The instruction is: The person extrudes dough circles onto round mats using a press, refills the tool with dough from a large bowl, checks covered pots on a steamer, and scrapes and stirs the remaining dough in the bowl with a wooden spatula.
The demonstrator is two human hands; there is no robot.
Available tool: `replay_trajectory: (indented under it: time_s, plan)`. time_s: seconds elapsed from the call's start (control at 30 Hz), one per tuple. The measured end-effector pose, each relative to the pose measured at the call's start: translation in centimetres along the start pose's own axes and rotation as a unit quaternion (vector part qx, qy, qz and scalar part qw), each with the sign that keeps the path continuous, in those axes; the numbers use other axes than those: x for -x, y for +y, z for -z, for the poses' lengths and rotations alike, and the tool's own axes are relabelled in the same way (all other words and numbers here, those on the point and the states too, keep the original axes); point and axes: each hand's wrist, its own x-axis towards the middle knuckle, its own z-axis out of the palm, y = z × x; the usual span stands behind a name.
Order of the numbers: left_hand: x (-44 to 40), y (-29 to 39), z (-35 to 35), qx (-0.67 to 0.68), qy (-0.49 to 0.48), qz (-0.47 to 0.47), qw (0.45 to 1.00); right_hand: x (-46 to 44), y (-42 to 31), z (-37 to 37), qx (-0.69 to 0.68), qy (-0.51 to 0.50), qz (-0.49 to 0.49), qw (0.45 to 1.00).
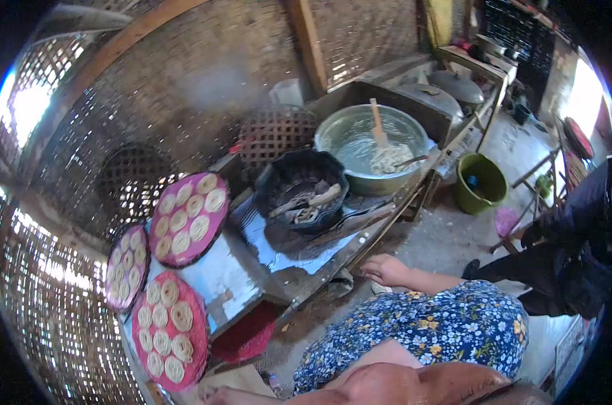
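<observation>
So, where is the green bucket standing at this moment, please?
In the head view, the green bucket is right of centre, on the floor, right of the big metal bowl.

- Walled in woven matting (164, 74), pricked by daylight at left.
- Braced by 1 upright wooden post (307, 44), 1 slanting beam (144, 30).
- Floored in stained grey floor (447, 243).
- Lit by 1 glaring gap (28, 111) at left, 1 bright opening (584, 98) at right.

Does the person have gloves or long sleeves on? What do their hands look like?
No gloves: the right hand is bare, and no sleeve covers its forearm. The left hand, partly cut off, looks gloveless too. The dark blue clothing has white and yellow flowers.
</observation>
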Motion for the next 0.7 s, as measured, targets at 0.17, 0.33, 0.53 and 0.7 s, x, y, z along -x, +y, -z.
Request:
replay_trajectory:
  time_s: [0.17,0.33,0.53,0.7]
  plan:
    - [6.0,1.4,-2.7,-0.168,0.014,-0.303,0.938,-7.5,3.3,6.4,0.078,0.151,-0.011,0.985]
    - [14.1,-0.7,-6.7,-0.226,-0.076,-0.499,0.833,-20.5,8.8,15.3,0.029,0.306,-0.009,0.952]
    - [23.1,-6.4,-12.6,-0.412,-0.294,-0.608,0.612,-36.9,21.3,17.4,-0.063,0.270,-0.119,0.953]
    - [24.1,-8.3,-14.7,-0.581,-0.213,-0.587,0.522,-48.1,33.0,14.0,-0.036,0.130,-0.204,0.970]
